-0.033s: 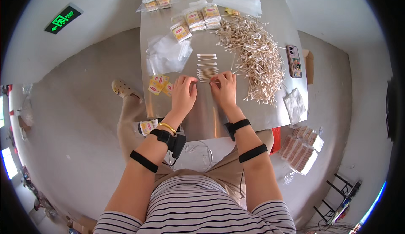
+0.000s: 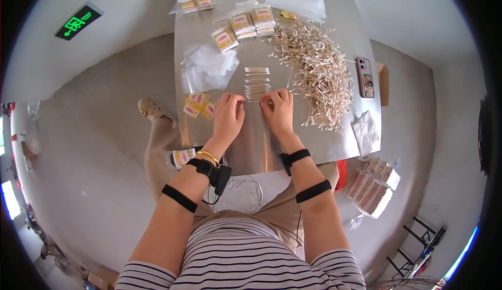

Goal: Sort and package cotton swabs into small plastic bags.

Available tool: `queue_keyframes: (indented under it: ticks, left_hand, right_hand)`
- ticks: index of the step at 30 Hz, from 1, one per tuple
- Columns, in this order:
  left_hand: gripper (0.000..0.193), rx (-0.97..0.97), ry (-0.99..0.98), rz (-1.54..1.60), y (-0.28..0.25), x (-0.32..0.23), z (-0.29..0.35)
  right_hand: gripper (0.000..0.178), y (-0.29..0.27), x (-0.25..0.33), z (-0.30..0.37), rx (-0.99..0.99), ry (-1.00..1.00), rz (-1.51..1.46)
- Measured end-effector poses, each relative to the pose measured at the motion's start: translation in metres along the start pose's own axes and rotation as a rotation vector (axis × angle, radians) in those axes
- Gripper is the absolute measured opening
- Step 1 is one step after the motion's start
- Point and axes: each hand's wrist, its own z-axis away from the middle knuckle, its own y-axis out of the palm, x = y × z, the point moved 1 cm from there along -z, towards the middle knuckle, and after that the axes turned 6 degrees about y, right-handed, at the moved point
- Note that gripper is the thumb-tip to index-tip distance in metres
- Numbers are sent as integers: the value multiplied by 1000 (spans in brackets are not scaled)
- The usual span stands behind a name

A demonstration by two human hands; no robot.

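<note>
A ladder-like row of cotton swabs (image 2: 257, 87) lies crosswise on the metal table, packed closer at its near end. My left hand (image 2: 228, 113) is at the row's near left corner, its fingers bent and the thumb apart from the index finger, with nothing seen between them. At the near right corner, my right hand (image 2: 278, 110) has thumb and index finger pinched at the end of the nearest swab. Fingers partly hide the swab ends. A large loose heap of cotton swabs (image 2: 319, 73) spreads to the right of the row.
Left of the row lie clear plastic bags (image 2: 209, 69) and yellow printed cards (image 2: 197, 104). Packed swab bundles (image 2: 241, 23) stand at the back, near a stack of clear sleeves (image 2: 296, 1). A phone (image 2: 365, 77) and a white bag (image 2: 365, 131) rest near the right edge.
</note>
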Motion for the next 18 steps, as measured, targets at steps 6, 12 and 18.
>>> queue_keyframes:
  ticks: [6,12,18]
  left_hand:
    - [22,-8,98,-200,12,8,5]
    - [26,-7,105,-227,13,7,5]
    - [27,-1,89,-231,13,7,5]
  right_hand:
    - [19,-5,5,-9,37,-162,49]
    - [17,-9,5,-18,135,-233,108]
    - [13,-9,7,-23,146,-253,128]
